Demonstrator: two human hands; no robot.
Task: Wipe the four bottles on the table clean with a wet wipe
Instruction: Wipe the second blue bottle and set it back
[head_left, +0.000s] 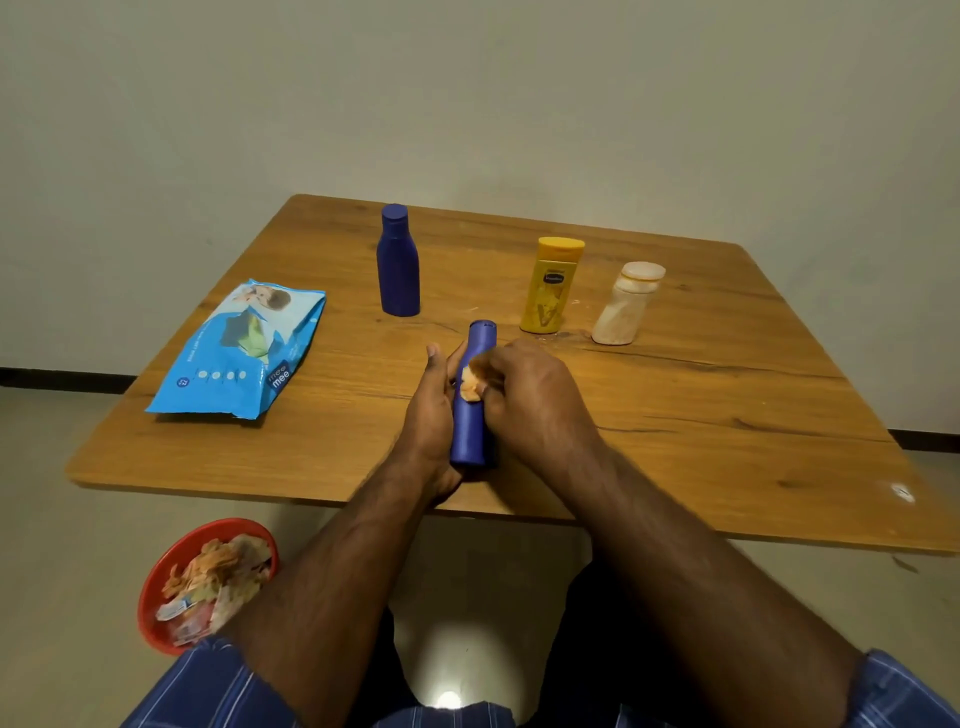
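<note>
My left hand (434, 415) grips a slim blue bottle (470, 426), tilted with its cap pointing away from me, just above the table's near middle. My right hand (530, 400) presses a crumpled, orange-stained wet wipe (471, 385) against the bottle's side. A taller dark blue bottle (398, 262) stands upright at the back. A yellow bottle (551, 286) stands to its right. A pale, dusty white bottle (626, 306) stands furthest right.
A blue pack of wet wipes (239, 353) lies on the left of the wooden table (727, 415). On the floor to my left stands a red bin (156, 587) filled with used wipes. A wall rises behind the table.
</note>
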